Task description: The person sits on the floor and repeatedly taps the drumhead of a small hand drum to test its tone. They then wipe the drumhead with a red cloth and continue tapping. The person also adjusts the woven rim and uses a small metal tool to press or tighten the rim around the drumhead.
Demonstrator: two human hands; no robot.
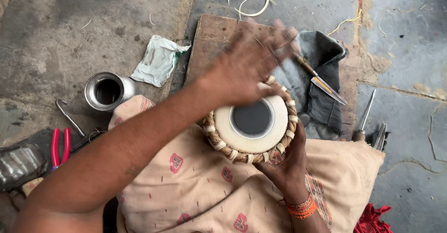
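Note:
A small hand drum [251, 126] with a white skin, a black centre disc and a braided strap rim rests on a beige patterned cloth [195, 182] over my lap. My right hand [288, 161], with orange thread at the wrist, grips the drum's lower right side. Motion-blurred, my left hand [249, 63] hovers over the drum's far edge with fingers spread and nothing in it; I cannot tell whether it touches the skin.
A steel cup [108, 91] and a crumpled cloth [158, 60] lie at left. Red-handled pliers [60, 147] and a metal hook [70, 116] are at far left. A knife [323, 84] lies on grey fabric [326, 56] over a wooden board [214, 37]. Metal tools [368, 116] rest at right.

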